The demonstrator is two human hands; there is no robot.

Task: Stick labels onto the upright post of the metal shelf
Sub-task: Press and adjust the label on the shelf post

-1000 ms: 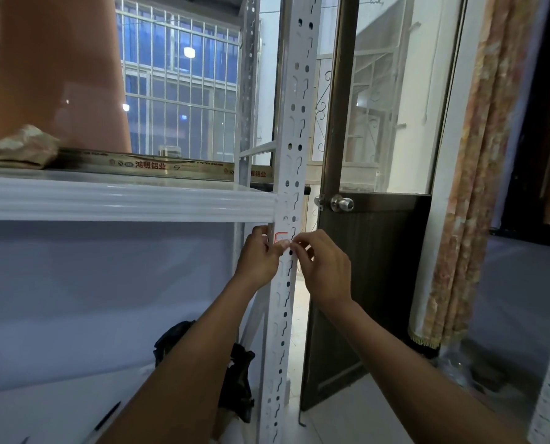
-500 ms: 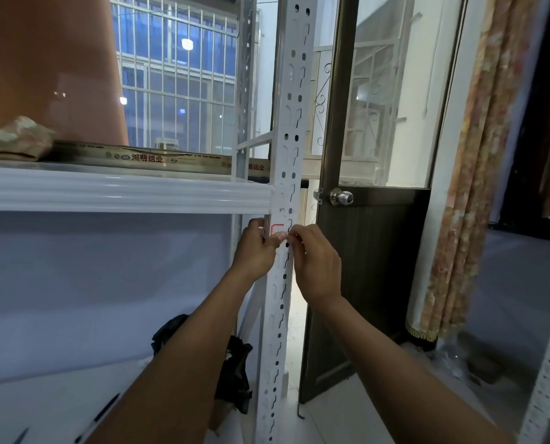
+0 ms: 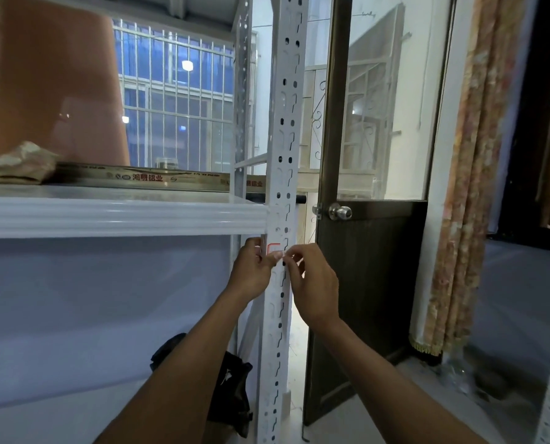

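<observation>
A white perforated upright post [image 3: 285,129] of the metal shelf runs from top to bottom in the middle of the head view. A small white label with a red border [image 3: 273,247] lies on the post just under the shelf board [image 3: 116,214]. My left hand [image 3: 253,270] sits at the post's left side, its thumb tip pressing the label's lower edge. My right hand [image 3: 312,283] is at the post's right side, fingers curled, fingertips meeting the left thumb at the label. Part of the label is hidden by the fingers.
A flat printed carton [image 3: 145,181] and crumpled paper [image 3: 14,161] lie on the shelf board under a large orange-brown object [image 3: 49,84]. A black bag [image 3: 232,389] sits low behind the post. A dark door with a round knob [image 3: 340,212] stands right, a patterned curtain [image 3: 469,187] beyond it.
The view has shifted a little, so post and hands sit slightly lower left in frame. Both hands stay at the label, fingertips working along its lower edge.
</observation>
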